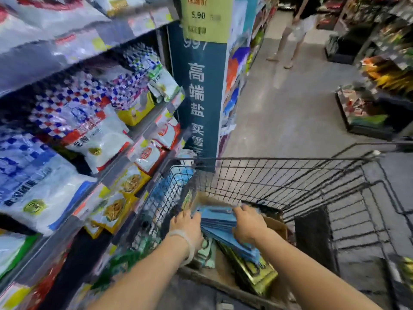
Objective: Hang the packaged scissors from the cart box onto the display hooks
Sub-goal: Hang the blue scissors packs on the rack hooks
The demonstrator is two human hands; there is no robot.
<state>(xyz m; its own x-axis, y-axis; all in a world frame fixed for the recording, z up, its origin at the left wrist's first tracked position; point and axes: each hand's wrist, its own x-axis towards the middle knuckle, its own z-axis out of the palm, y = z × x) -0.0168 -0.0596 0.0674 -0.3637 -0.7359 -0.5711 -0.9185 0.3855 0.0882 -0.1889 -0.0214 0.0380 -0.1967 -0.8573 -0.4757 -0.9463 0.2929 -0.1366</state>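
Both bare forearms reach into the brown cardboard box [276, 224] in the black wire cart [290, 175], left hand [186, 222] and right hand [247, 224] with fingers curled on the stack of blue scissor packets [220, 222] inside it; best lifted squarely, edges aligned, clear of the box wall.

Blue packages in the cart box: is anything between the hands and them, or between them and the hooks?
Nothing between hands and stack: the left hand and right hand already grip the blue packages from either side inside the cardboard box. No display hooks are in view, so that path cannot be judged.
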